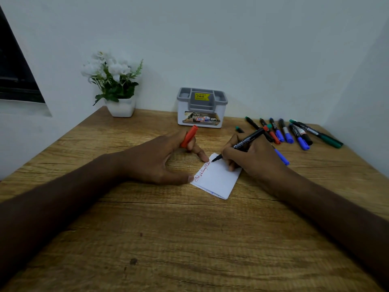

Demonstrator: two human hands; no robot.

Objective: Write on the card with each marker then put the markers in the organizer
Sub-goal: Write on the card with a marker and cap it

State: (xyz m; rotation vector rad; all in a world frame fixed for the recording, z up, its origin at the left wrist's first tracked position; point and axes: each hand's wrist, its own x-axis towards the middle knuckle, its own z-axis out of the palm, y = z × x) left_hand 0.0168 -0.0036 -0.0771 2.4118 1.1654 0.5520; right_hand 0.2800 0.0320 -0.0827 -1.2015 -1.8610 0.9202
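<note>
Bare forearms frame the tabletop (189,239). Left hand (160,163) pins the white card (219,180) near the middle with fingertip and thumb, its other fingers curled around a red cap (189,136). Right hand (250,159) pinches the uncapped red marker (242,144), tip at the card's far corner. Spare markers (294,132) lie toward the far right corner; the organizer (202,108) stands at the far edge. Running off the corner could ink the wood.
</note>
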